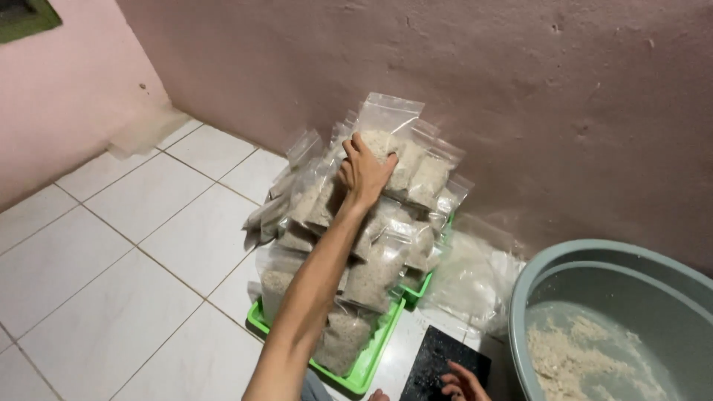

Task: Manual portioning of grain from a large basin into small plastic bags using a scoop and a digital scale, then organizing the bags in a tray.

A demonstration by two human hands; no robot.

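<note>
Open tiled floor [111, 252] fills left half of frame: free approach from there. Bag pile [371, 245] on green tray [368, 364] sits tight vs back wall [520, 96], no way behind. Grey basin [594, 267] blocks lower right; loose bags [471, 278] fill gap betw. pile & basin.

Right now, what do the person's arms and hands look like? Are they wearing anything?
The left arm is long, slim and bare, with no sleeve showing, and the left hand has no glove, ring or watch that shows. The right hand is only partly in view at the bottom edge, also bare with no glove.
</note>
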